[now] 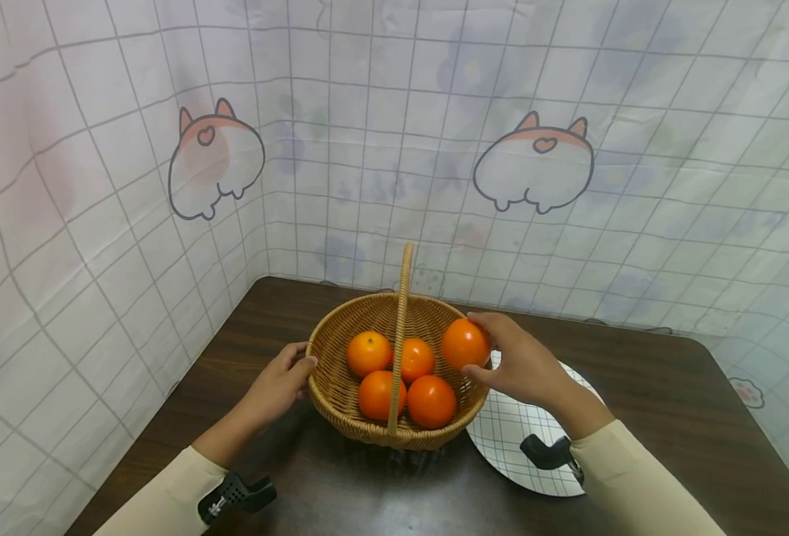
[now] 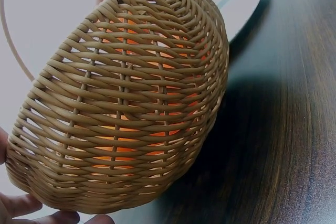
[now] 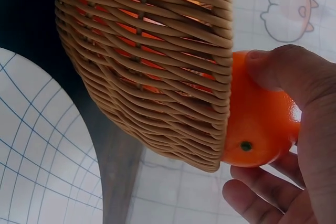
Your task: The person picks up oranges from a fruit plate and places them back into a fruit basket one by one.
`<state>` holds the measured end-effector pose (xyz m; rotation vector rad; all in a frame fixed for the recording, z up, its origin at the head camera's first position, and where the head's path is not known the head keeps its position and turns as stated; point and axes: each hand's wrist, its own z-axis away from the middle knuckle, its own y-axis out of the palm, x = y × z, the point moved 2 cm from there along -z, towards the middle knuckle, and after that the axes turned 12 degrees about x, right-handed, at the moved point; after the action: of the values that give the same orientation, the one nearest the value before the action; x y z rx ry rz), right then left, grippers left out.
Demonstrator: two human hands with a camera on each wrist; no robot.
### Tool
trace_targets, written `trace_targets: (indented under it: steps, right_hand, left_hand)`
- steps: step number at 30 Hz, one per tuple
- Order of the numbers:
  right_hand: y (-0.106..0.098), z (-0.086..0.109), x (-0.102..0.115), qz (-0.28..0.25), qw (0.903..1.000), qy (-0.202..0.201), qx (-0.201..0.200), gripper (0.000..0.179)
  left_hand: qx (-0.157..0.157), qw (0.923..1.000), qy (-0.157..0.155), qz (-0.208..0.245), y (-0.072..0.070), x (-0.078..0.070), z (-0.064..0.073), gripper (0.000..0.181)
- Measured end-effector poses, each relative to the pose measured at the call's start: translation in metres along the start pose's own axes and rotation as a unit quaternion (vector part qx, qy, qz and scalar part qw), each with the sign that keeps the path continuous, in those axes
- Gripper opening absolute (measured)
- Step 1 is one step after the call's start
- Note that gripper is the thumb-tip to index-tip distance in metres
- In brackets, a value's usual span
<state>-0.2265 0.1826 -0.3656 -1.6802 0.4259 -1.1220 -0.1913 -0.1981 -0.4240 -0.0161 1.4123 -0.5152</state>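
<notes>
A wicker basket [image 1: 341, 406] with a tall arched handle holds several oranges [image 1: 431, 402]. At its left rim my left hand [image 1: 280, 383] grips the edge, thumb on the near side of the rim and fingers against the outer weave, as the left wrist view shows from below. My right hand [image 1: 518, 361] holds another orange [image 1: 466, 345] between thumb and fingers at the basket's right rim. In the right wrist view that orange [image 3: 260, 116] shows a green stem spot and overlaps the rim, partly hidden behind the weave.
A white plate with a grid pattern [image 1: 522, 447] lies on the dark wooden table [image 1: 676, 417], right of the basket and partly beneath my right forearm. Grid-patterned curtain cloth [image 1: 381, 149] with cartoon animals hangs behind the table and along its left side.
</notes>
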Motion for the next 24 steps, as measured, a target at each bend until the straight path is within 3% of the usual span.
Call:
trace_targets:
  steps: [13, 24]
  right_hand:
    - [0.003, 0.008, -0.005, 0.001, 1.0, -0.002, 0.005, 0.074]
    - [0.001, 0.046, -0.027, 0.026, 0.9987, 0.043, -0.002, 0.074]
  left_hand:
    - [0.0, 1.0, 0.002, 0.003, -0.001, -0.001, 0.0, 0.055]
    - [0.004, 0.9998, 0.015, 0.01, -0.001, -0.003, 0.003, 0.058]
